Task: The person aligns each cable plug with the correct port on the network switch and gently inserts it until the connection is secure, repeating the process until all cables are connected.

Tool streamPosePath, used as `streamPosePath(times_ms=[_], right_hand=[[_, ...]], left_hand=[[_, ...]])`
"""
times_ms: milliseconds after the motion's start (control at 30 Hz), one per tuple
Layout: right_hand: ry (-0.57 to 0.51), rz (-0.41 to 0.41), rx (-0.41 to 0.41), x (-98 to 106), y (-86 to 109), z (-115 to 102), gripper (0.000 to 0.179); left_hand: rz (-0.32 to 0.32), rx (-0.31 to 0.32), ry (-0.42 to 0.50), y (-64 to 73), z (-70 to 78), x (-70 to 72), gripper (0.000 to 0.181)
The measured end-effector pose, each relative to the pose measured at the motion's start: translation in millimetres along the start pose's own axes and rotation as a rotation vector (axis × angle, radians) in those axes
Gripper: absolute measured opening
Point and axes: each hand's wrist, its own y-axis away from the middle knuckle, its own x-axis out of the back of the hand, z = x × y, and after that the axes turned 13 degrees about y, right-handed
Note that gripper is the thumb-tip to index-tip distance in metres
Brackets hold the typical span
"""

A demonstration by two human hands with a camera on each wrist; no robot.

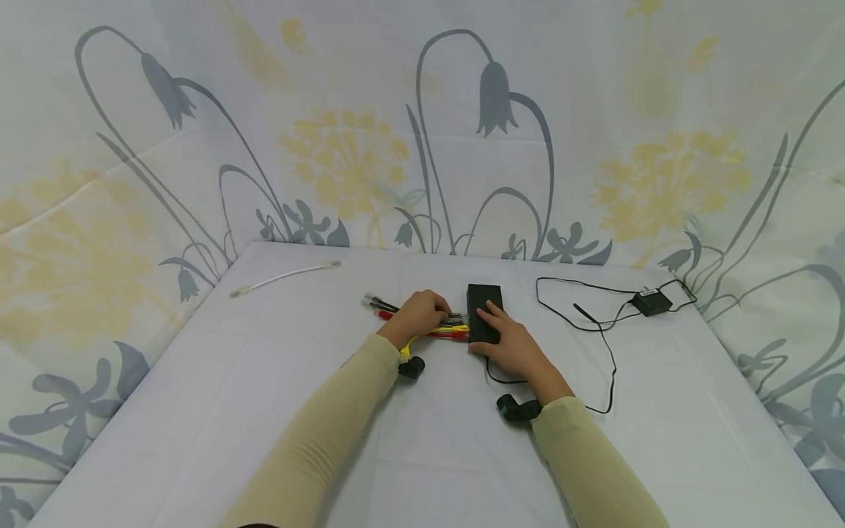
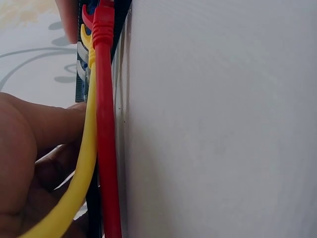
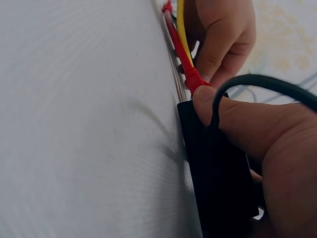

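A black network switch [image 1: 485,295] lies flat on the white table, with network cables plugged into its left side. The red cable [image 2: 105,129] and the yellow cable [image 2: 85,163] run from its ports, beside grey and black ones. My right hand [image 1: 516,350] holds the switch, thumb on the near edge and fingers over the top. At the cables just left of the switch, my left hand [image 1: 419,314] has its fingers curled and pinches a network cable. Its fingertips are partly hidden behind the yellow cable in the left wrist view.
A loose white network cable [image 1: 284,276] lies at the back left. Towards the back right sits a black power adapter [image 1: 651,302] with a looped thin cord [image 1: 614,367]. Loose cable plugs [image 1: 374,301] stick out left of my left hand. A patterned cloth [image 1: 370,147] hangs behind.
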Motion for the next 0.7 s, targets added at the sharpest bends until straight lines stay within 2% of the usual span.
streamPosePath(times_ms=[533,700], right_hand=[[0.013,0.007,-0.011,-1.2,0.5,-1.6,0.073],[0.01,0.006,-0.008,-1.0,1.0,-1.9,0.072]], left_hand=[[0.006,-0.019,-0.046,-1.0,3.1,-3.0,0.02],[0.003,-0.006,-0.046,-1.9,4.2,-3.8,0.02]])
